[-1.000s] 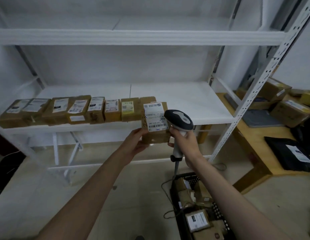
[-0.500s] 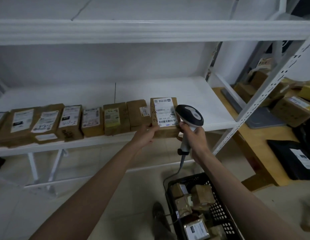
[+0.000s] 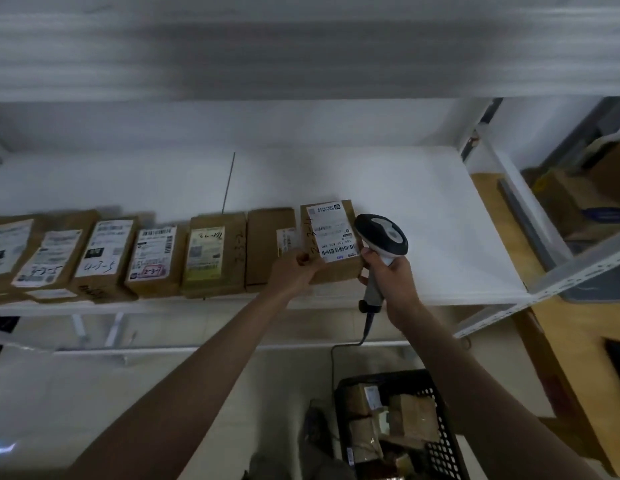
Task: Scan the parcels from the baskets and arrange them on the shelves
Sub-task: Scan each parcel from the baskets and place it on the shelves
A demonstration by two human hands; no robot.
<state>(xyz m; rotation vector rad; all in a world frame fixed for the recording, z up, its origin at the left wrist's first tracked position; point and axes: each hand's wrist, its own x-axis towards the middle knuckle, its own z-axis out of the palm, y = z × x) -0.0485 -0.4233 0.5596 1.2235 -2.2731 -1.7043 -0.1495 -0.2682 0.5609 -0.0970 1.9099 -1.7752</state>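
A brown cardboard parcel (image 3: 331,237) with a white barcode label lies on the white shelf (image 3: 422,216), at the right end of a row of several labelled parcels (image 3: 211,252). My left hand (image 3: 294,270) grips its near left corner. My right hand (image 3: 388,271) holds the handle of a grey and black barcode scanner (image 3: 383,233), whose head sits just right of the parcel. Its cable hangs down toward the floor. A black plastic basket (image 3: 436,427) with several more parcels stands on the floor below my right arm.
The shelf surface right of the row is bare up to the white upright post (image 3: 530,292). A wooden table (image 3: 561,341) with cardboard boxes stands at the right. An upper shelf board (image 3: 301,64) runs overhead. A shoe (image 3: 315,427) is beside the basket.
The parcel went from held in the air in front of the shelf to resting on the shelf at the row's right end. Both hands moved forward with it, and the camera tilted down and closer.
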